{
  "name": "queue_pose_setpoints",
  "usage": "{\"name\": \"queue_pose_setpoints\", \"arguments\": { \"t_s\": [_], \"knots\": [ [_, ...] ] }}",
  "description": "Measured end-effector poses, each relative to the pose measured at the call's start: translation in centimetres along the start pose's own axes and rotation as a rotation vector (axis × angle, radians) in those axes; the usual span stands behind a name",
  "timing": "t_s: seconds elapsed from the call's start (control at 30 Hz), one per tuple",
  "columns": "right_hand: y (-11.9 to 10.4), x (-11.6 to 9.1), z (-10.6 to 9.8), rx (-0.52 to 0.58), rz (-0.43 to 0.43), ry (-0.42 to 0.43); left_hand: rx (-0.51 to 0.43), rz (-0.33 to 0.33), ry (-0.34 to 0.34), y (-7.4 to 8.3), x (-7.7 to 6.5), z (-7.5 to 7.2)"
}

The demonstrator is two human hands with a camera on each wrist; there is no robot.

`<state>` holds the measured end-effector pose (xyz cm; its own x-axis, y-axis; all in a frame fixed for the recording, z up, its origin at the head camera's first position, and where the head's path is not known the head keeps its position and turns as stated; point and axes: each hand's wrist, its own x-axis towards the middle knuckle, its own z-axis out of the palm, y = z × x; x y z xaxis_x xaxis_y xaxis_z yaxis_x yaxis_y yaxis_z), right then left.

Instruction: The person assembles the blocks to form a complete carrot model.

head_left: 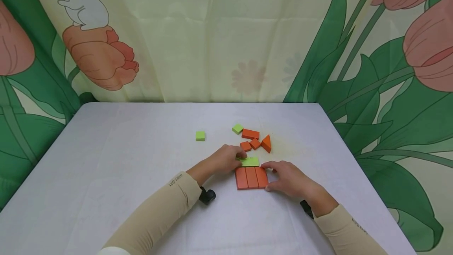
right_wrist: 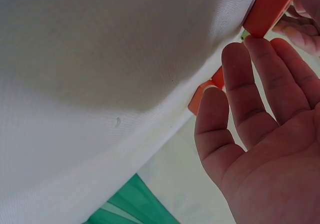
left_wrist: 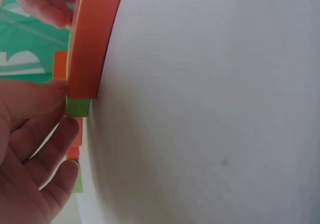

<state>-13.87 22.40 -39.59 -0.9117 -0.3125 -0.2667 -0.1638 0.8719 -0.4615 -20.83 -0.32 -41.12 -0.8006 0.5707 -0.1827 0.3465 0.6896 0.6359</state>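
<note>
Three red rectangular blocks (head_left: 251,178) lie side by side in a row on the table. Along their far edge sits a light green block (head_left: 250,162). My left hand (head_left: 225,159) pinches the left end of this green block between thumb and index finger; the thumb (left_wrist: 37,97) shows beside the red block's corner in the left wrist view. At the right side of the row is my right hand (head_left: 291,179), its index fingertip by the far right corner and its thumb by the near one. In the right wrist view its fingers (right_wrist: 265,79) are extended, close to a red block (right_wrist: 267,12).
Beyond the hands lie a red rectangular block (head_left: 250,133), two small red blocks (head_left: 255,143), an orange-red triangular block (head_left: 267,143) and a small green block (head_left: 237,128). Another green block (head_left: 200,135) lies farther left. A flowered curtain (head_left: 219,50) hangs behind the white table (head_left: 124,160).
</note>
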Motion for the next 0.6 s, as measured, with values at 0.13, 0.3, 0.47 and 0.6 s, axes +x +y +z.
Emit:
{"name": "queue_pose_setpoints", "arguments": {
  "t_s": [0.13, 0.3, 0.47, 0.6],
  "knots": [
    [0.1, 0.0, 0.0, -0.003, -0.013, 0.004, -0.001, -0.006, -0.007, -0.1, 0.1, 0.1],
    [0.0, 0.1, 0.0, -0.008, -0.004, 0.003, 0.002, -0.002, -0.006, -0.1, 0.0, 0.1],
    [0.0, 0.2, 0.1, -0.012, 0.009, -0.002, -0.004, -0.003, -0.012, -0.1, -0.1, 0.0],
    [-0.1, 0.2, 0.1, -0.009, 0.013, -0.009, -0.028, -0.023, -0.007, -0.4, -0.1, -0.9]
  ]
}}
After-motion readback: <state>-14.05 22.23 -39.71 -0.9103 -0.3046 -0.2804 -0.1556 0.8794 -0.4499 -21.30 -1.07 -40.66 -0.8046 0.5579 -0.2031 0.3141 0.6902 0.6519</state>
